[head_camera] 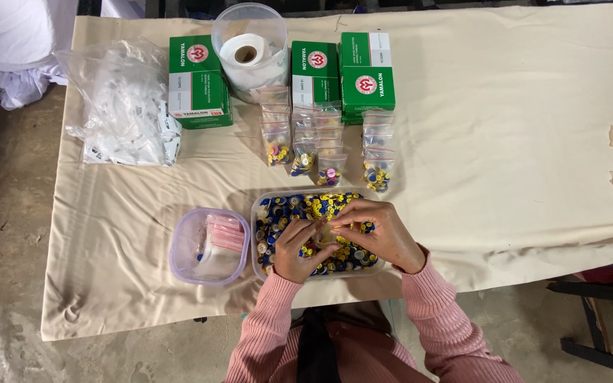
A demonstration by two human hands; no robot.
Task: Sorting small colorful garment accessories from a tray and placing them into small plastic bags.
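We've got both hands over the clear plastic tub (260,213) of glossy round buttons (285,209), blue & yellow. Left hand (296,248) and right hand (381,230) pinch a small clear zip bag (326,234) btwn fingertips, fingers closed on it. Just left of the grip: rounded lilac container (179,248) w/ empty bags.

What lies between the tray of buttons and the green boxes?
In the head view, rows of small zip bags holding buttons lie on the cloth between the tray and the green boxes.
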